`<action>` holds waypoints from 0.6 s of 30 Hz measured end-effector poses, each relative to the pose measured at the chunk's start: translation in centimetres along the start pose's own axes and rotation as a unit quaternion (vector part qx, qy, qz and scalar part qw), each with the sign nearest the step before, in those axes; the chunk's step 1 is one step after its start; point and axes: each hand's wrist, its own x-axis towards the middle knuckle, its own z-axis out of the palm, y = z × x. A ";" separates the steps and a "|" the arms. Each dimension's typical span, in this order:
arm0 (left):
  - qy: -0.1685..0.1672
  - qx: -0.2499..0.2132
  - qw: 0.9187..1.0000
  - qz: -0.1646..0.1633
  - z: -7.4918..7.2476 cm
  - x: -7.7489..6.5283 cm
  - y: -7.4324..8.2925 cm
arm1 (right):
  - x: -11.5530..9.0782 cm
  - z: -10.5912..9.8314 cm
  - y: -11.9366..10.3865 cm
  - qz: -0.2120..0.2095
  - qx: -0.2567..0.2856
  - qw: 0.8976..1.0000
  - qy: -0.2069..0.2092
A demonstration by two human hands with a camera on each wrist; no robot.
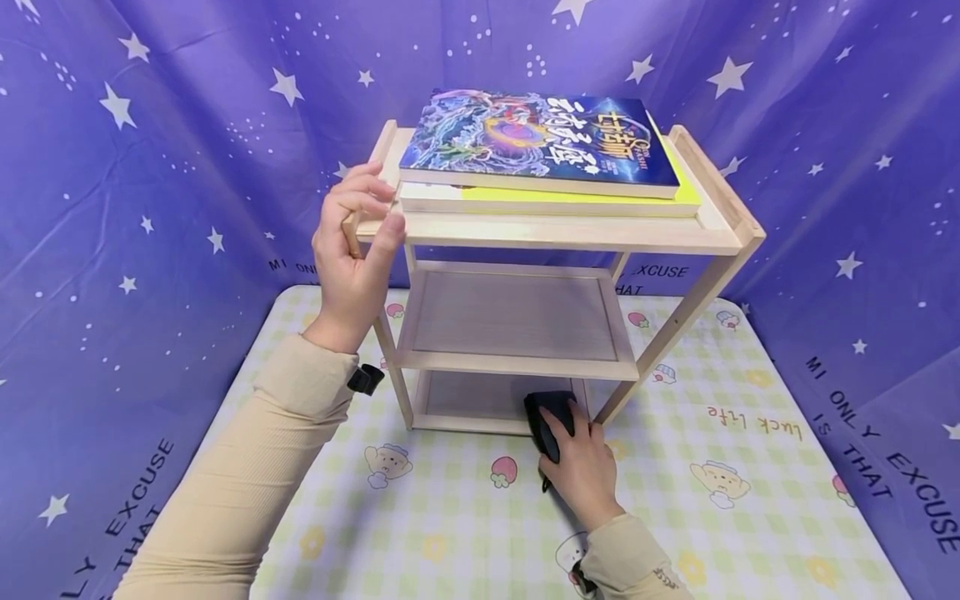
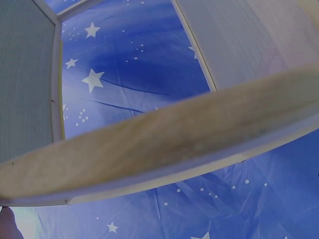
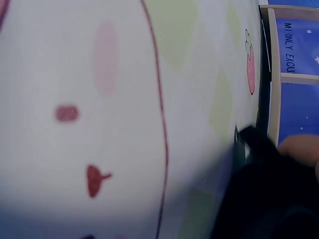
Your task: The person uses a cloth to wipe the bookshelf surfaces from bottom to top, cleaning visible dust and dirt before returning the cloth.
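Observation:
A pale wooden three-tier shelf (image 1: pixel 517 364) stands on the table. At the left end of its top tier, my left hand (image 1: pixel 352 237) grips the raised edge, thumb at the front corner. In the left wrist view a wooden leg (image 2: pixel 164 134) of the shelf crosses close to the camera. My right hand (image 1: pixel 585 467) holds a soft-looking black pouch (image 1: pixel 551 417) at the front right of the bottom tier. Its exact kind I cannot tell; a short black tab (image 3: pixel 256 139) sticks out from it in the right wrist view.
On the top tier lies a blue illustrated book (image 1: pixel 517 137) over a yellow-and-white book (image 1: pixel 570 202). The middle tier (image 1: pixel 517 312) sits above my right hand. A checked cloth (image 1: pixel 442 508) covers the table, and purple star-patterned curtains (image 1: pixel 187 167) hang around it.

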 end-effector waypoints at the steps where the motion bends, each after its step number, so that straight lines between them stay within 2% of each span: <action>1: 0.000 0.000 1.000 0.000 0.0 0.0 0.0 | 0.0 0.0 0.0 -0.001 -0.003 1.000 0.003; 9: 0.002 -0.006 1.000 0.005 0.2 0.0 0.0 | -0.1 -0.1 0.1 -0.007 -0.025 0.999 0.026; 18: 0.003 -0.001 1.000 0.004 0.1 0.0 0.0 | -0.2 0.1 -0.1 -0.002 -0.039 0.999 0.008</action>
